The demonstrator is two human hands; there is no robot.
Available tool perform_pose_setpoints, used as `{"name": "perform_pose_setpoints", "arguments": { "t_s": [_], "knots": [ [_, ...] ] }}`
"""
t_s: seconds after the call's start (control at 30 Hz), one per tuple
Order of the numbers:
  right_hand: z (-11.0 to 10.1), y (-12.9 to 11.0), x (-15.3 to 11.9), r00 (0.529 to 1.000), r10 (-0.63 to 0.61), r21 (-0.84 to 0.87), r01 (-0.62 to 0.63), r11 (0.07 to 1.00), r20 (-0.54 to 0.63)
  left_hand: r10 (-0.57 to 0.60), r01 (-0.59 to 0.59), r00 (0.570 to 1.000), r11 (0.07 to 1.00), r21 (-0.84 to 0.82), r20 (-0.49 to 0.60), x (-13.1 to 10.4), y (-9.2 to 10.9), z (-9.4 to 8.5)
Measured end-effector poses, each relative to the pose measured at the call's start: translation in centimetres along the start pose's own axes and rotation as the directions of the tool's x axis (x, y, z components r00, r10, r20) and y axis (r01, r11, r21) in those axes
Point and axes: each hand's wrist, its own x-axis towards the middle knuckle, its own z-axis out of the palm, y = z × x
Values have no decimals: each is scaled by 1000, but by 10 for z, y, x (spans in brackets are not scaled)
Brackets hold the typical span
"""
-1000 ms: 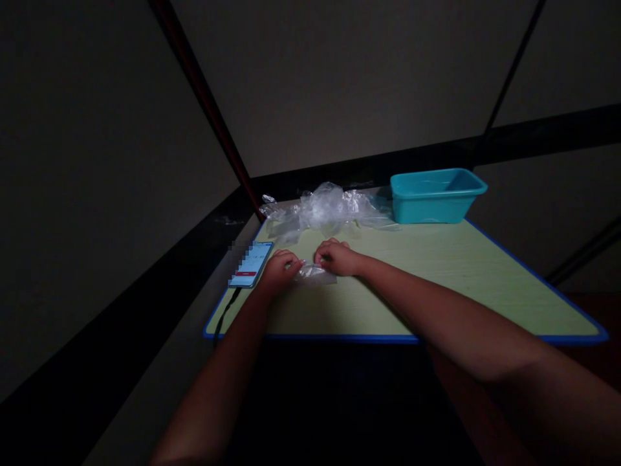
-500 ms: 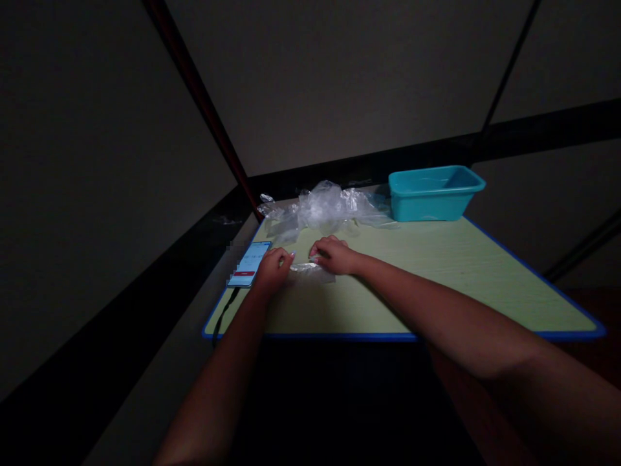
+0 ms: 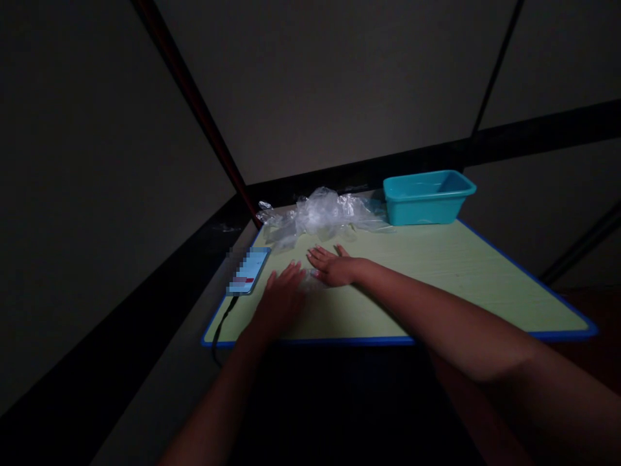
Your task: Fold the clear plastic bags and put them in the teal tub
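Observation:
A small clear plastic bag [image 3: 312, 282] lies on the pale green tabletop between my hands, mostly covered by them. My left hand [image 3: 284, 291] is open at the bag's left side, fingers stretched forward and a little blurred. Over the bag's right part lies my right hand [image 3: 333, 266], open and palm down with its fingers spread. Beyond both hands is a crumpled heap of clear plastic bags [image 3: 320, 215].
A turquoise plastic basin [image 3: 424, 210] stands at the table's back right. Near the left edge lies a phone [image 3: 252, 270] with a dark strap or cable [image 3: 220, 323] hanging over the edge. The table [image 3: 466, 285] has a blue rim and stands against dark walls.
Both hands have gone from pinching the bag's edge to lying open and flat. The bag now lies lower under them. The view has shifted slightly.

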Motion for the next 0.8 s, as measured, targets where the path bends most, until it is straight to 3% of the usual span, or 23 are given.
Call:
{"name": "perform_pose_setpoints", "arguments": {
  "t_s": [0.13,0.3,0.4,0.8],
  "knots": [
    [1,0,-1,1000,21,-1,-21,1000,-20,66,-54,988,995,-86,138,-6,25,13],
    [8,3,2,1000,7,-35,-8,999,-28,-95,96,994,995,-4,59,10,43,30],
    [10,4,3,1000,7,-37,-8,999,-28,-188,186,981,981,59,36,16,45,34],
    [6,-1,-1,999,43,-39,-43,998,22,-270,266,963,959,98,23,13,32,23]
  ]
}}
